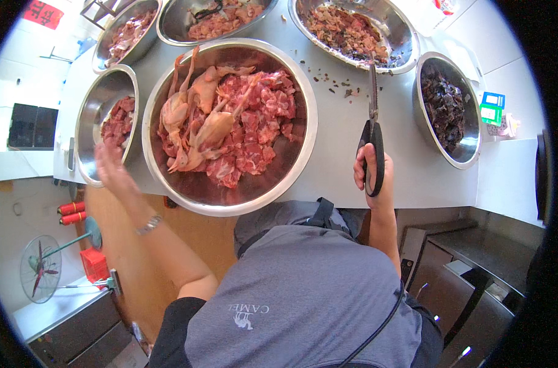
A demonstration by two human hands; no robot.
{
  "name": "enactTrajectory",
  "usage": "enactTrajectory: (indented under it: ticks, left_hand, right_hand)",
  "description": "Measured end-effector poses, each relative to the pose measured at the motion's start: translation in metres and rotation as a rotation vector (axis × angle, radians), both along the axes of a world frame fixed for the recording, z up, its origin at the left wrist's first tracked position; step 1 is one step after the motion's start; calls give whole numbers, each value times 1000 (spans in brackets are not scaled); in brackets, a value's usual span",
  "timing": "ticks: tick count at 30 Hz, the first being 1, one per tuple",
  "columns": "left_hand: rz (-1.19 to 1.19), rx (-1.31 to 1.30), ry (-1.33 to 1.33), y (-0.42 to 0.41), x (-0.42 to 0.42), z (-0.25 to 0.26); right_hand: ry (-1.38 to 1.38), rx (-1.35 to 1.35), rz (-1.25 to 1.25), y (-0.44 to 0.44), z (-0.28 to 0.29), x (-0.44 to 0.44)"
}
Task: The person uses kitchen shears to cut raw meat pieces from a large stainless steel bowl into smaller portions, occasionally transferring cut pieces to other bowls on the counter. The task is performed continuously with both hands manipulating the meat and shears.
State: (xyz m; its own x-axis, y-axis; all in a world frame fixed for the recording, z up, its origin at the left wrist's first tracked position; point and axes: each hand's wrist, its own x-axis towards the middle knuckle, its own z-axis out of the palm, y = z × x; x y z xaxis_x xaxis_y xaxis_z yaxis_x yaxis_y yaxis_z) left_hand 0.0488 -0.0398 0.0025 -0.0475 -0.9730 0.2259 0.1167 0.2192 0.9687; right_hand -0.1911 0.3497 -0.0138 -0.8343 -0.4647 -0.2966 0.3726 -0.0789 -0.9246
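My right hand (374, 172) grips the black handles of kitchen scissors (374, 99), whose blades point away from me, tips near the rim of an oval steel bowl (401, 34) of chopped meat mixed with dark bits. My left hand (115, 172), blurred, is stretched out over the near edge of a steel bowl (86, 124) with red meat pieces (119, 122); nothing shows in it. Between my hands stands a large round steel bowl (309, 115). It holds cut raw red meat (256, 138) and plucked whole small birds (210, 131) with their legs sticking up.
Two more steel bowls of raw meat, one at the far left (149, 39) and one at the back (166, 27), stand on the grey table (339, 161). One bowl (467, 152) at right holds dark, wet, fungus-like pieces (442, 110). Dark scraps (348, 92) lie near the scissors.
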Motion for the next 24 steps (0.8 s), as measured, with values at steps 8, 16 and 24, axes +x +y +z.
enactTrajectory:
  ticks: [8, 16, 24]
  left_hand:
    - [-737, -33, -1405, 109, -27, -26]
    - [-432, 39, -1438, 133, -46, -56]
    - [-617, -323, -1228, 156, -79, -31]
  right_hand:
    - [2, -19, 10, 5, 2, 0]
    - [-141, -168, 93, 8, -14, 6]
    - [-352, -547, 221, -1, 1, -34]
